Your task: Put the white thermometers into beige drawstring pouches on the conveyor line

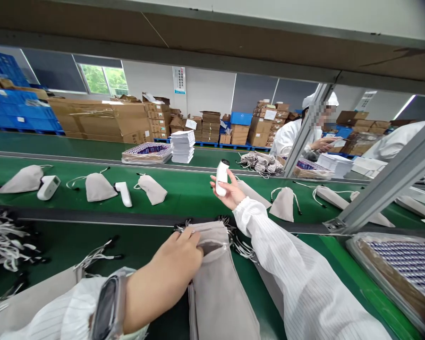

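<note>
My right hand (231, 191) is raised over the green conveyor belt (184, 189) and holds a small white handheld device (221, 177) upright. My left hand (179, 257) rests low in front of me, fingers pinching the open top edge of a grey drawstring pouch (216, 283) that lies on a stack of similar pouches. A dark watch sits on my left wrist. Both arms wear white striped sleeves.
On the belt lie more grey pouches (97, 187) and white devices (48, 187) to the left, and pouches (284, 204) to the right. A tray of small parts (407, 264) sits at right. A slanted metal frame post (386, 184) crosses the right. A person in white works across the belt (293, 134). Cardboard boxes (102, 118) stand behind.
</note>
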{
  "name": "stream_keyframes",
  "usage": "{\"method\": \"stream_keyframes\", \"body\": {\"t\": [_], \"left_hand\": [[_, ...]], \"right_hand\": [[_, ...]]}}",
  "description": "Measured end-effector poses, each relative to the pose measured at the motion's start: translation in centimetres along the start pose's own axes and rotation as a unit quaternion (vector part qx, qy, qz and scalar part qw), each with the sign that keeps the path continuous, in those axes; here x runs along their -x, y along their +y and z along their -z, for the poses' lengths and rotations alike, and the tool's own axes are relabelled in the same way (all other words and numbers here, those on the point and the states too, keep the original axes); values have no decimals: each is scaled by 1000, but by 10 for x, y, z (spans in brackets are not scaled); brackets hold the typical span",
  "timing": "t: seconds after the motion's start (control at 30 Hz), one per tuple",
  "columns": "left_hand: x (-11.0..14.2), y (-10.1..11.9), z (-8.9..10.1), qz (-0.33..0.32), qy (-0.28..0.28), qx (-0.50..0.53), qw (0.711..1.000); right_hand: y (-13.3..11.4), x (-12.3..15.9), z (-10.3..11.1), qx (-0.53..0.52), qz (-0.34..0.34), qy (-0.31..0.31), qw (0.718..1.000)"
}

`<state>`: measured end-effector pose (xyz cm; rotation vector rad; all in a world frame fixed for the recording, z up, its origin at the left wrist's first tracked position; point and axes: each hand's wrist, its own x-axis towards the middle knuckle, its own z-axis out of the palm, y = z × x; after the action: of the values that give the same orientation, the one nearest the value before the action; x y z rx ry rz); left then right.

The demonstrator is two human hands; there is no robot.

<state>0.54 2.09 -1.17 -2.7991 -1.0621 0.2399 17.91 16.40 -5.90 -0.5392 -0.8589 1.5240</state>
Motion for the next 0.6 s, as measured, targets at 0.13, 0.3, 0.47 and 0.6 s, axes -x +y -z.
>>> {"method": "stream_keyframes", "body": {"t": [0.13, 0.3, 0.47, 0.6], "left_hand": [[9, -11, 16, -9, 29, 33, 999], [-9, -32, 17, -24, 37, 234, 971], [-26, -45, 6, -38, 60, 301, 951], [-27, -47, 5, -31, 110, 326, 938]], "right_hand": [[-6, 3, 4, 19, 23, -10, 1000], [-24, 18, -18, 54, 47, -113, 991], [-33, 37, -45, 41, 77, -159, 983], [-33, 44, -54, 50, 67, -179, 980]]}}
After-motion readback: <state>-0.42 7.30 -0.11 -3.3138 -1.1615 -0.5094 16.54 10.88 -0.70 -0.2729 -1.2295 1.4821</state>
